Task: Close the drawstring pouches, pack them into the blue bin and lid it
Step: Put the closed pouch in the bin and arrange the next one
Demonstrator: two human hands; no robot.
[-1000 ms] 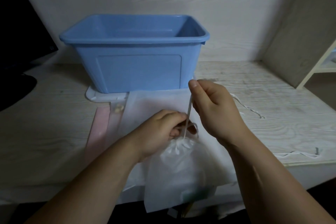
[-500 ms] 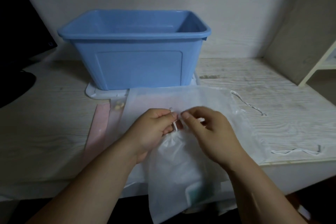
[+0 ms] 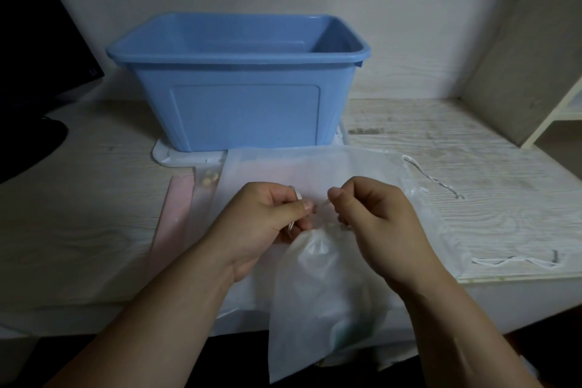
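Low in the middle of the frame, both hands work at the gathered neck of a white pouch [image 3: 324, 287], which hangs down over the front edge of the table [image 3: 94, 230]. The left hand [image 3: 267, 220] pinches a thin white cord [image 3: 296, 196] between thumb and forefinger. The right hand [image 3: 378, 220] is curled and pinches the cord close to the neck, though its knuckles hide exactly how. Something greenish shows faintly through the fabric, too dim to name. A second pouch [image 3: 315, 167] lies flat on the table under the hands and partly covered by them, its loose strings [image 3: 436, 182] trailing off to the right. The blue bin [image 3: 245, 110] stands open just behind it at upper centre, on a white plastic slab [image 3: 176, 156] of which only an edge shows. A pink sheet [image 3: 176, 214] peeks out at left, and the small pale bits beside it are too blurred to make out.
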